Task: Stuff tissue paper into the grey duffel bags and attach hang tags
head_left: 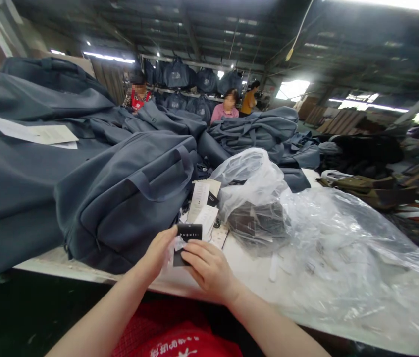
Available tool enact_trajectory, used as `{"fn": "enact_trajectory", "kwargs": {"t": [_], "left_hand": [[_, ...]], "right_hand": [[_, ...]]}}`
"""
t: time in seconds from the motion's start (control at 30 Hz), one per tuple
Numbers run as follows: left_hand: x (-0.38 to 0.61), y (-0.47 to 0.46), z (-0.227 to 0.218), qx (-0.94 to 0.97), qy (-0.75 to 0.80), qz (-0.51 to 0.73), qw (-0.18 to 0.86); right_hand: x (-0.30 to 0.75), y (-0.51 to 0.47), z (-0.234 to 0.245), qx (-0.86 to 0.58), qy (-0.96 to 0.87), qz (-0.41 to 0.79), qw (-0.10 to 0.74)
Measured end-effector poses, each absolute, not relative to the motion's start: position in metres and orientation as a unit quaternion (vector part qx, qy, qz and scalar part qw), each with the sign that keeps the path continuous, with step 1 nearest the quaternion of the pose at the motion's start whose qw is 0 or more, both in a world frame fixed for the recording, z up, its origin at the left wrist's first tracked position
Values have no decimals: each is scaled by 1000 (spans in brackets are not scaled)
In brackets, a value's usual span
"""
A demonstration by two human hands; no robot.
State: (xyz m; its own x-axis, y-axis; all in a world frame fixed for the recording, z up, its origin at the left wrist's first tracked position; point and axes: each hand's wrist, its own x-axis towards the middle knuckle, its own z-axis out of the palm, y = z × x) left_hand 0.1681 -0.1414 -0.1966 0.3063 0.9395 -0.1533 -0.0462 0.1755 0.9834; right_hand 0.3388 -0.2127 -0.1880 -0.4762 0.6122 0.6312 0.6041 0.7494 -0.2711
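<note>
Fingertips (169,239) of the left hand (155,255) were closed on the left edge of the black tag (189,232). Thumb and forefinger were pinched together with a scrap of clear film (178,244) caught between them. The view was poor here: the film may have been a small sleeve, could not tell. Fingers (196,249) of the right hand (209,267) lay curled together across the tag's lower half, clamped on it from the right. The tag stood upright with its pale lettering facing the camera, just in front of the grey bag (128,198) near that bag's lower right corner, over the near edge of the white table (246,272).

Noted left to right, all placed relative to the grey bag:
- Far left and behind it: a white paper sheet (31,133) lay flat on a pile of more bags (16,188) in the same grey.
- Just right of it: a loose stack of paper tags (202,206), white with some black, close against its right end.
- Further right: a crumpled clear plastic bag (250,173) with dark flat pieces (257,220) inside.
- Further right again: a wide clear plastic sheet (346,248) spread over the table.
- Well right and behind: an olive bag (358,184) lying on its side.
- Behind it, well apart: a person in a red top (137,100), a person in a pink top (226,111) and a person in an orange top (248,102), among heaped bags.
</note>
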Motion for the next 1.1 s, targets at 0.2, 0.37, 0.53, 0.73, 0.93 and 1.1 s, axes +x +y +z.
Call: {"fn": "enact_trajectory", "kwargs": {"t": [0.2,0.37,0.53,0.73,0.93,1.1], "left_hand": [[134,-148,-200,581,404,263,656],[116,-153,-191,573,401,234,676],[87,-158,-196,549,421,212,690],[63,-165,-208,569,430,159,683],[81,-170,-202,703,347,174,596],[96,-173,-207,699,355,201,587]], "right_hand": [[350,-211,-198,-426,-764,149,461],[343,-180,-214,-412,-758,373,340],[323,-173,-246,-481,-576,541,380],[320,-184,-233,-372,-373,677,514],[299,-188,-219,-329,-277,719,546],[288,-194,-219,-397,-366,602,589]]}}
